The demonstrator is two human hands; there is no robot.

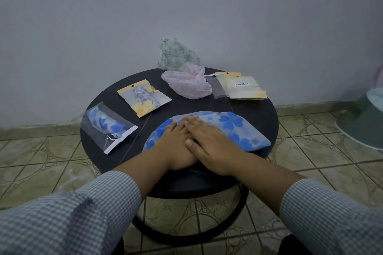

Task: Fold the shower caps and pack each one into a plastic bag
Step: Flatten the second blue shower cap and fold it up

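Observation:
A blue-flowered shower cap (234, 128) lies folded flat in a half-moon on the near part of the round black table (267, 114). My left hand (176, 143) and my right hand (207, 143) rest flat on its middle, fingers together, the right partly over the left. A pink cap (187, 83) and a green-flowered cap (176, 53) lie loose at the back. At the left are two packed bags: a clear one with a blue cap (106, 127) and a yellow-edged one (144, 97). Empty bags (240, 87) lie at the back right.
The table stands against a grey wall on a patterned tile floor. A green basin (364, 120) sits on the floor at the right. A thin clear film (132, 141) lies on the table between the clear bag and the blue cap.

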